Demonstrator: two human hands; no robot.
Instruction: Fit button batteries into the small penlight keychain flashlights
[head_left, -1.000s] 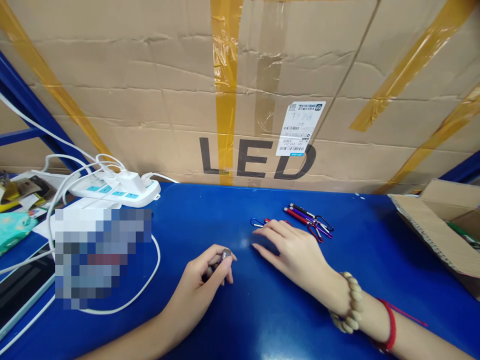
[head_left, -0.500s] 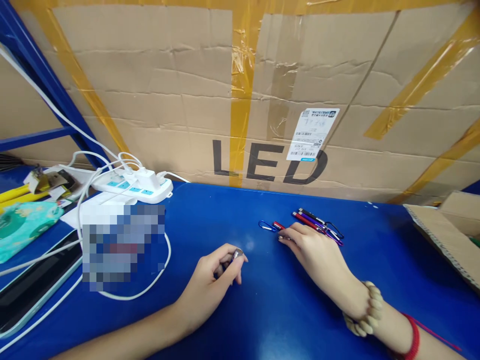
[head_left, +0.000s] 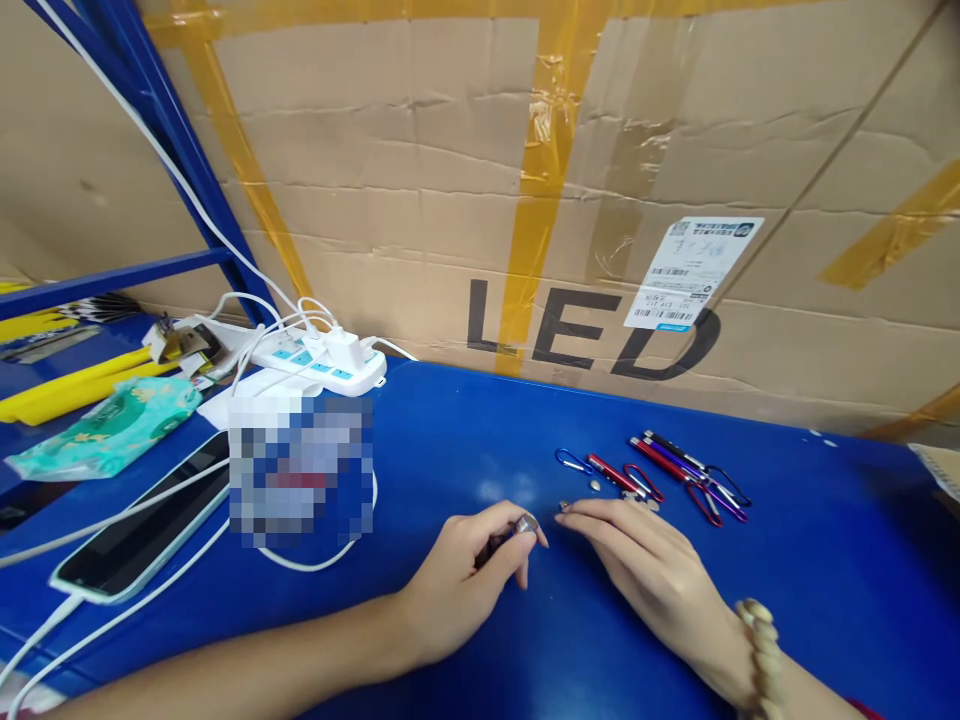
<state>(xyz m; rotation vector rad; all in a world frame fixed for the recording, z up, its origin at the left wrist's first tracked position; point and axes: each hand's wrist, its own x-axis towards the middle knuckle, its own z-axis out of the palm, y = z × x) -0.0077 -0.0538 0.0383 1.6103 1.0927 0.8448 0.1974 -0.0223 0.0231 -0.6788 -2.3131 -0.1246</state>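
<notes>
My left hand (head_left: 469,580) is closed round a mini flashlight (head_left: 527,523); only its round silver end shows above the thumb, and the palm hides the rest. Just to the right, the fingertips of my right hand (head_left: 645,555) pinch a small silvery button cell (head_left: 564,507). A loose button cell (head_left: 595,486) lies on the blue table beyond those fingers. More small round cells (head_left: 651,504) sit partly hidden behind the hand. Behind them is a red pen-shaped flashlight (head_left: 611,473) with a red carabiner clip. Near it lies a blue carabiner (head_left: 574,461).
Black, purple and red pen flashlights (head_left: 675,463) with clips lie together at the right. On the left are a phone (head_left: 142,520), white cables, a power strip (head_left: 360,375) and a green packet (head_left: 112,425). A large cardboard box (head_left: 420,200) stands along the back.
The camera view has turned left. My right hand has drawn back from the red flashlight toward my left hand, with a small cell at its fingertips. My left hand keeps its hold.
</notes>
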